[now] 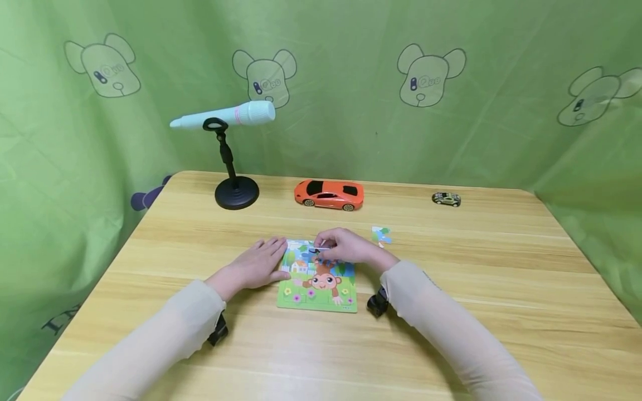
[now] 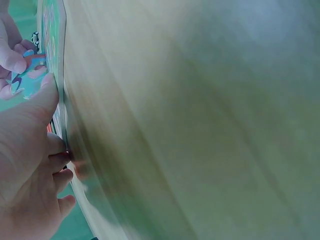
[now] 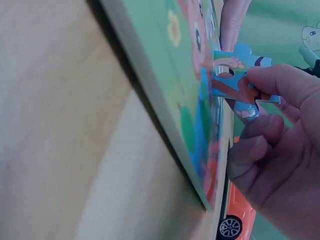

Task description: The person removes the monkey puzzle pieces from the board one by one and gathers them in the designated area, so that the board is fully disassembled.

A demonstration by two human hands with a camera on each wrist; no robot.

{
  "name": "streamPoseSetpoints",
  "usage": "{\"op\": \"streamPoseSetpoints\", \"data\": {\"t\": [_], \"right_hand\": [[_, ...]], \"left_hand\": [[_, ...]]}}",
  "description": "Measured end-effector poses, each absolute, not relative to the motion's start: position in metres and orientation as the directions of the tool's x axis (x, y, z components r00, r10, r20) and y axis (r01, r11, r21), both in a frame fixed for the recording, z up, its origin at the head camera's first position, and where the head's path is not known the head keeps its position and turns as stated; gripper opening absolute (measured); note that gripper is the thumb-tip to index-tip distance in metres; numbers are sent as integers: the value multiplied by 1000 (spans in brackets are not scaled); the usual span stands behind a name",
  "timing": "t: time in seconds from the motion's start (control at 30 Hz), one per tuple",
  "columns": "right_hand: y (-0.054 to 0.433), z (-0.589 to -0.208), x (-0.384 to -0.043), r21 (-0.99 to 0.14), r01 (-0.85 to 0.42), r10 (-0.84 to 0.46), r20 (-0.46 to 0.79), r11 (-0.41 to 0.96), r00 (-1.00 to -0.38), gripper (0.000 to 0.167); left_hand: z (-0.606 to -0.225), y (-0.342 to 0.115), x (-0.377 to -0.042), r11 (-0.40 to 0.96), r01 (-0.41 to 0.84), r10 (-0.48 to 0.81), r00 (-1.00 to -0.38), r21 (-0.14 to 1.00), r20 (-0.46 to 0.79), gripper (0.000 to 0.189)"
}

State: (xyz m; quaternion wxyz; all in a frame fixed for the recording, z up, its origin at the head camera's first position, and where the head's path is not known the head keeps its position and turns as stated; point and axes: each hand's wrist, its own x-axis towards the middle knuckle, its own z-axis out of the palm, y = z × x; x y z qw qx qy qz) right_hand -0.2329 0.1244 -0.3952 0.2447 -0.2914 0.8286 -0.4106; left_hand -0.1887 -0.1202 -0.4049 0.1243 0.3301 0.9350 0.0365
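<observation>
A jigsaw puzzle board (image 1: 318,298) with a monkey, a small house and flowers lies mid-table. My left hand (image 1: 258,264) lies along its left edge, fingers extended; in the left wrist view the thumb (image 2: 46,97) touches the board's rim. Between thumb and fingers, my right hand (image 1: 346,246) pinches a puzzle piece (image 3: 232,91), blue with brown and pink parts. That piece is held tilted up over the upper part of the board, its lower edge right at the picture surface. Fingers partly hide the board's top right.
Right of the board, loose puzzle pieces (image 1: 382,234) lie on the wooden table (image 1: 200,239). An orange toy car (image 1: 328,195) stands behind the board, a small patterned car (image 1: 446,199) back right. At back left, a light-blue microphone (image 1: 236,115) rests on a black stand (image 1: 237,192).
</observation>
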Motion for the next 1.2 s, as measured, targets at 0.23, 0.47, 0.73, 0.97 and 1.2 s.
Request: {"op": "streamPoseSetpoints", "data": {"t": [0.23, 0.47, 0.73, 0.97, 1.2], "right_hand": [[133, -383, -231, -769, -349, -610, -66, 535, -790, 16], [172, -360, -234, -775, -316, -490, 10, 547, -872, 17], [239, -353, -235, -765, -240, -367, 5, 598, -930, 14], [286, -360, -231, -730, -179, -301, -38, 660, -953, 17], [318, -378, -236, -716, -97, -248, -110, 692, -962, 20]], "left_hand": [[-400, -121, -185, 769, 616, 640, -743, 172, -196, 76], [-403, -120, -186, 777, 608, 629, -750, 163, -203, 74], [-403, -120, -185, 782, 602, 623, -755, 160, -205, 75], [-402, -119, -184, 782, 601, 623, -755, 164, -206, 75], [-404, -120, -185, 780, 605, 626, -754, 160, -199, 76]]}}
